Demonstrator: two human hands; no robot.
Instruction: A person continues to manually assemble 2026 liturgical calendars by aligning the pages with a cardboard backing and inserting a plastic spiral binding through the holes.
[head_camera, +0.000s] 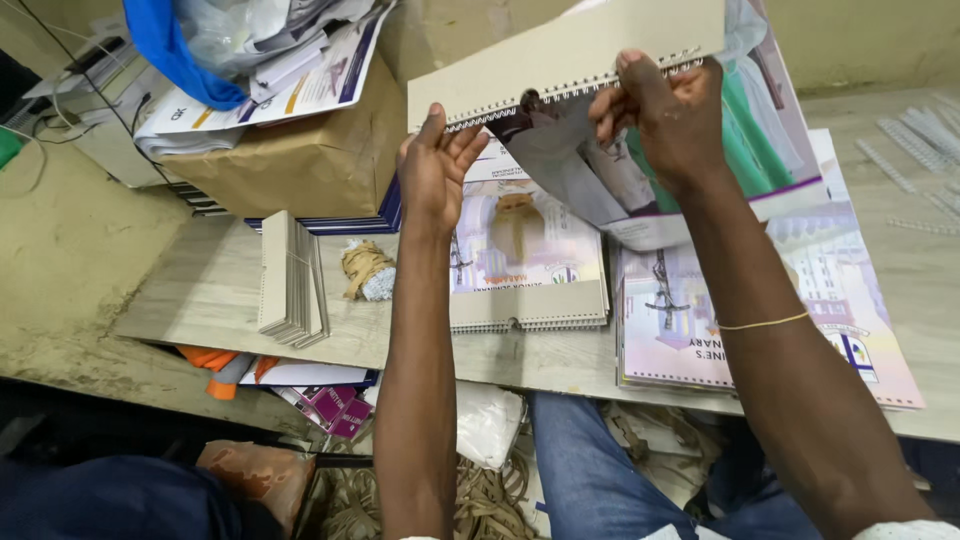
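Both hands are up off the worktop (210, 290), raised toward the camera with a wire-bound calendar (600, 60) between them. Left hand (436, 165) sits flat against the left end of its wire spine, fingers straight and spread, steadying rather than gripping. Right hand (668, 110) is pinched tight on the spine further along, thumb and fingertips clamped right at the binding, a thin band on that wrist. So the calendar hangs in the air, grey card backing on top, its printed pages drooping below the wire. Beneath it, on the pale wood-grain worktop, lies a finished bound calendar (525, 265), and just beside that on the right a stack of loose printed sheets (760, 330). Further left, a tangle of twine (365, 270), then a pile of grey card backings (292, 280). Beyond those, a brown paper parcel (300, 160) with papers heaped on it. Far right, loose binding wires (915, 140) lie scattered.
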